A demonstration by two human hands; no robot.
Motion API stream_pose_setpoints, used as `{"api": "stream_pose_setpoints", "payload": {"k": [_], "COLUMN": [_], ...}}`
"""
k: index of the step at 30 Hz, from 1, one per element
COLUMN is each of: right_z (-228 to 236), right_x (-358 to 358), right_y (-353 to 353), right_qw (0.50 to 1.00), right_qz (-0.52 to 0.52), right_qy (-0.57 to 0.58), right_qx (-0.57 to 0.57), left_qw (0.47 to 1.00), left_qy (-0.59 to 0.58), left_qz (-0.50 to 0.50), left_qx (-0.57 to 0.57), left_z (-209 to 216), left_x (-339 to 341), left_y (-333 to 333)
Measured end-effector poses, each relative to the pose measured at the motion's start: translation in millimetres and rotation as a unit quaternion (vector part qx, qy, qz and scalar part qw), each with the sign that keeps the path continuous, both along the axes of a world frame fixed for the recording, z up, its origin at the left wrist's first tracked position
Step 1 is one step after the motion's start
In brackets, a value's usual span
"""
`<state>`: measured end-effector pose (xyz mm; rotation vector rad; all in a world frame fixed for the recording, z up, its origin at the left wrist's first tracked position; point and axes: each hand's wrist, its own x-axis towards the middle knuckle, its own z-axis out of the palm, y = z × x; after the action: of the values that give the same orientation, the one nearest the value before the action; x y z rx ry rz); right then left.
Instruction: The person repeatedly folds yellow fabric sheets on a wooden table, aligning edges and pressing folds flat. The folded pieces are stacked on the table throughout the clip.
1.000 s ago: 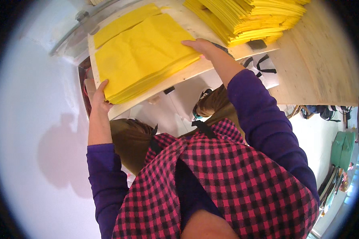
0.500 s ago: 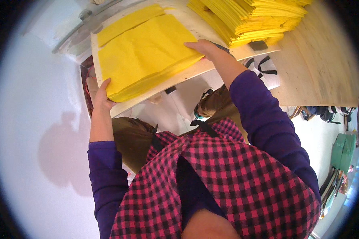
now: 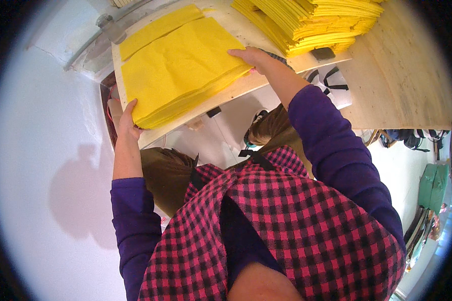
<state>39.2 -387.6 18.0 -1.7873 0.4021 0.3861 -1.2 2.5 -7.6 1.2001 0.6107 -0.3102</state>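
A stack of yellow fabric sheets (image 3: 181, 65) lies on the wooden table (image 3: 171, 131), its layers showing along the near side. At its near left corner, my left hand (image 3: 129, 120) is closed with the thumb on top and the other fingers hidden by the stack. My right hand (image 3: 251, 56) pinches the right edge, thumb above and fingertips out of sight underneath. Behind the stack, a separate yellow strip (image 3: 158, 32) shows past a slightly uneven edge.
A taller pile of folded yellow fabric (image 3: 316, 25) stands at the back right, with a dark block (image 3: 323, 53) by its near side. A white wall (image 3: 45, 165) borders the left. Wooden board (image 3: 407, 85) extends right; a green bundle (image 3: 433, 185) is beyond it.
Both hands keep their grip on the yellow sheets, which stay almost in place. The view has shifted slightly, so the table and piles appear a little further left.
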Motion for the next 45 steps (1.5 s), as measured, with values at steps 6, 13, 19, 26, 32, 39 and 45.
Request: {"api": "stream_pose_setpoints", "payload": {"k": [6, 13, 19, 26, 32, 39, 45], "right_z": [12.7, 0.6, -8.7, -29.2, -24.9, -17.3, -0.8], "right_x": [-6.6, 2.9, 11.3, 9.7, -2.8, -13.2, 0.3], "right_y": [4.2, 0.1, -8.0, -6.2, -10.6, -10.9, -25.8], "right_qw": [0.999, 0.997, 0.989, 1.0, 0.997, 0.988, 0.956], "right_qz": [-0.011, 0.013, 0.062, 0.019, 0.031, 0.03, 0.02], "right_qy": [-0.021, -0.01, 0.037, -0.004, -0.03, -0.014, -0.156], "right_qx": [-0.021, -0.072, -0.126, -0.023, -0.056, -0.149, -0.248], "left_qw": [1.0, 0.998, 0.996, 0.997, 0.995, 0.997, 0.834], "left_qy": [-0.008, 0.005, -0.022, -0.029, -0.081, -0.076, -0.077], "left_qz": [-0.009, 0.015, 0.015, 0.012, -0.017, -0.014, -0.094], "left_qx": [-0.012, -0.057, -0.085, -0.075, -0.058, -0.006, 0.538], "left_z": [1.6, 3.7, -2.9, -12.7, -29.7, -16.9, 12.5], "left_x": [-1.6, -3.3, 2.3, 0.6, -4.3, -18.8, -4.7], "left_y": [-0.7, -4.1, 3.2, 10.6, 17.3, 9.6, 42.8]}}
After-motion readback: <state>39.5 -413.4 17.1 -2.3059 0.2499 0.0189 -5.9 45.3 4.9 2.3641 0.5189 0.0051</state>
